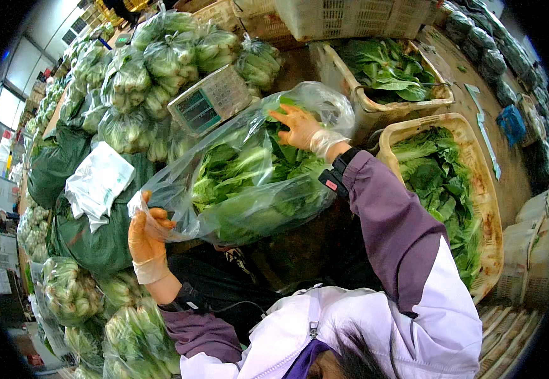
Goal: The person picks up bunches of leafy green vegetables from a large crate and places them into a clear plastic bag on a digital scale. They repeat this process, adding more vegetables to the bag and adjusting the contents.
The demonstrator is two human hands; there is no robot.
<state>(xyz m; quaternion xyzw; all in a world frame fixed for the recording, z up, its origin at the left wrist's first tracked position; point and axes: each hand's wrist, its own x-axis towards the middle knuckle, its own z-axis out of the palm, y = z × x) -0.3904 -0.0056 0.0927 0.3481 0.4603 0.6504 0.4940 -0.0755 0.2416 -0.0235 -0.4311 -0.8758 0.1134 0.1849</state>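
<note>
A large clear plastic bag (pixel 274 213) lies in front of me, filled with leafy green vegetables (pixel 236 166). In an orange glove, my left hand (pixel 149 227) grips the gathered edge of the bag at its left end. My right hand (pixel 296 125), gloved too, rests with spread fingers on the leaves near the bag's right end; its fingertips touch the greens and do not close round anything that I can see. Just behind the bag stands a digital scale (pixel 210 102) with a display and keypad.
Two plastic crates of loose greens stand at the right, one nearer (pixel 490 213) and one behind (pixel 350 85). Bagged vegetables (pixel 125 80) are piled at the left and back. A white plastic bag (pixel 99 182) lies on dark green sacks (pixel 89 241). Stacked crates (pixel 355 19) stand behind.
</note>
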